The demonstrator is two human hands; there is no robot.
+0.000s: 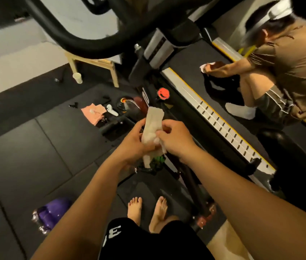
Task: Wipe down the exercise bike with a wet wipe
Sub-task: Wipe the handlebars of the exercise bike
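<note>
At the centre of the frame, a long folded white wet wipe (153, 121) is being held between both hands. Its lower part is being gripped by the curled fingers of the left hand (133, 143), and its edge is being pinched by the right hand (174, 136). The black exercise bike (139, 70) is standing in the upper half, apart from the wipe. The wipe is probably being unfolded; it is best being opened fully and kept flat before the curved black handlebar (84, 44) is reached
</note>
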